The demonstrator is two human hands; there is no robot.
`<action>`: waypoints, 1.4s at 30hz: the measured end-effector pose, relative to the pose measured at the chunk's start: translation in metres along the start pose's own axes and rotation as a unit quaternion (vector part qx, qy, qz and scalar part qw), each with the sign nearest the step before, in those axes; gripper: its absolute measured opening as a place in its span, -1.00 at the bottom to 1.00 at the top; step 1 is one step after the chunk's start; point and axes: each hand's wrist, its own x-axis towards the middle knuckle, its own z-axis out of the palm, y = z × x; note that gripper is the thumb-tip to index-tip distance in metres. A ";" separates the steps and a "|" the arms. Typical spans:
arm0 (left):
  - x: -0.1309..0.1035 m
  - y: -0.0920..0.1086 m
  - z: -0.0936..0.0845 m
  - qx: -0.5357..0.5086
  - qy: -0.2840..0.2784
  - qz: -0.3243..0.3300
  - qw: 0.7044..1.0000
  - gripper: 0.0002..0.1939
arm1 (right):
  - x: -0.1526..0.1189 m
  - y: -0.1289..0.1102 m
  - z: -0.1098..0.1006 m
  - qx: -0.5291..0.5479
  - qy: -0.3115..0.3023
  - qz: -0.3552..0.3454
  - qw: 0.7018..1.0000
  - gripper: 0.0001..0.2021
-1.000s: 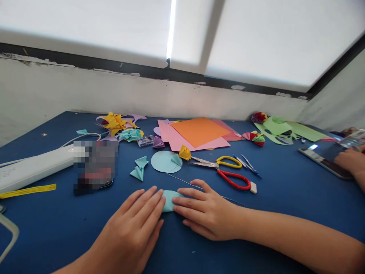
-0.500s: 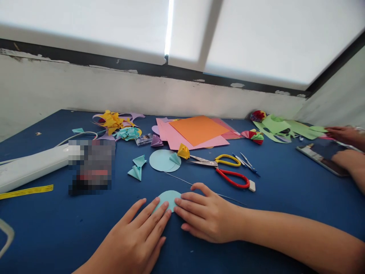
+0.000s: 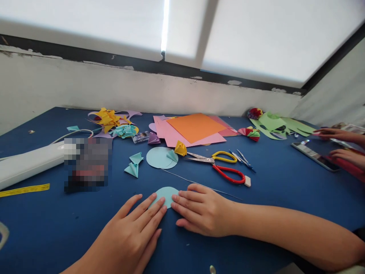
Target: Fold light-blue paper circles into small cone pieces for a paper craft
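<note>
A light blue paper piece (image 3: 165, 193) with a rounded far edge lies on the blue table in front of me; its near part is hidden under my fingers. My left hand (image 3: 132, 230) presses on its left side with fingers stretched out. From the right, my right hand (image 3: 207, 211) rests its fingertips on the same paper, fingers extended. Just beyond are light blue paper circles (image 3: 156, 156), a thin wire (image 3: 196, 182) and folded blue paper cones (image 3: 133, 167). A yellow folded piece (image 3: 180, 148) touches the tip of the scissors (image 3: 210, 160).
Tweezers (image 3: 243, 160) and a white eraser-like block (image 3: 248, 181) lie by the scissors. Orange (image 3: 196, 127) and pink sheets are stacked behind. At left are a white device (image 3: 31, 161) and a yellow strip (image 3: 25, 190). Another person's hands (image 3: 342, 146) are near a phone (image 3: 313, 156).
The view has shifted slightly. My hands stay flat on the blue paper. At the right, the other person's hands have moved, and red material now shows beside them.
</note>
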 end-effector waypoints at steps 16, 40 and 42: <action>0.001 0.012 0.005 -0.071 0.107 -0.059 0.990 -0.69 | 0.004 0.001 -0.008 0.047 -0.128 0.033 0.990 -0.63; 0.000 0.000 0.004 -0.134 0.024 -0.048 0.990 -0.79 | -0.002 -0.001 -0.002 0.049 0.006 0.118 0.992 -0.82; 0.000 -0.002 0.003 -0.149 -0.010 -0.048 0.988 -0.76 | 0.000 0.000 -0.004 0.062 0.005 0.108 0.992 -0.71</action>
